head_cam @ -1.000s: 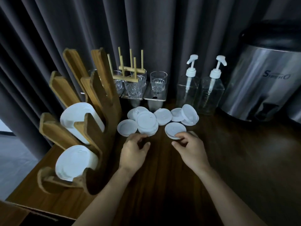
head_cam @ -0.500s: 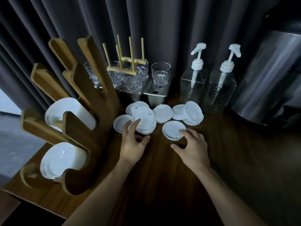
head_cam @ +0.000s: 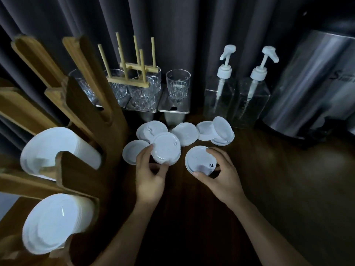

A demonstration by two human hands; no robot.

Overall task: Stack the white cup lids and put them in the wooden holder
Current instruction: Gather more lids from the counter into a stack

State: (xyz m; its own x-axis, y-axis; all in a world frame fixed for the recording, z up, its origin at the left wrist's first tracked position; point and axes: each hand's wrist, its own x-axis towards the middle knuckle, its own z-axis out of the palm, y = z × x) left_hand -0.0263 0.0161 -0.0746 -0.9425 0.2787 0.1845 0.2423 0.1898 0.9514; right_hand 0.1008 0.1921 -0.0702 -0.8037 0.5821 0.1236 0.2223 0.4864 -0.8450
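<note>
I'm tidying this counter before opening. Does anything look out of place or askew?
A small wooden peg rack sits tilted on top of the drinking glasses. One loose lid at far right leans on its neighbours.

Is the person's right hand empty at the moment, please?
No, the right hand holds a white lid by its rim between thumb and fingers.

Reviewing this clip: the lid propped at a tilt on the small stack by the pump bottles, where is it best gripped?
Probably by its rim, pinched across opposite edges from above and the near side. The tilted lid leans on the small stack, so its edge stands clear of the table, while the pump bottles crowd it from behind.
</note>
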